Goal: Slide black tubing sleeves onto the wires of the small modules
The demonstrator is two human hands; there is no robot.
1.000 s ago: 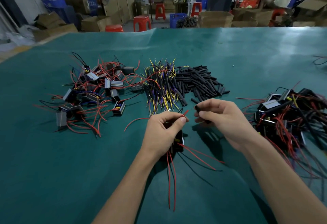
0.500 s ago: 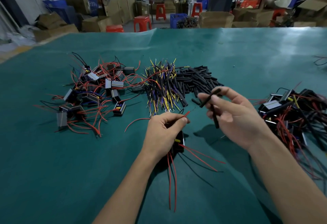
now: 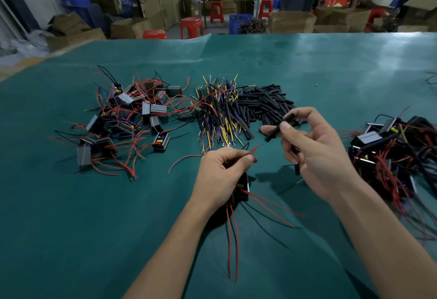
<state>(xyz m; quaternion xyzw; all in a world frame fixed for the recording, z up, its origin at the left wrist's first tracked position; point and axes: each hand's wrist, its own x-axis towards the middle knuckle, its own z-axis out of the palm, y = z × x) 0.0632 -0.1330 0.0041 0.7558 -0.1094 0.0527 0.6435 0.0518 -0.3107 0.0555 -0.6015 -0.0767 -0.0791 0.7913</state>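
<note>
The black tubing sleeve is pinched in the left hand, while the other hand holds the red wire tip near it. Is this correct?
Not quite: the head view shows the hands swapped. The black tubing sleeve is pinched in the right hand, while the left hand holds the red wire tip near it.

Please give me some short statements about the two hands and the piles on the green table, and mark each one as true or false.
1. The right hand pinches a black sleeve. True.
2. The left hand is open and holds nothing. False: it pinches a red wire of the module under it.
3. The sleeve is already on the red wire. False: its lower end is still apart from the wire tip.
4. The pile of loose black sleeves lies beyond the hands. True.
</note>
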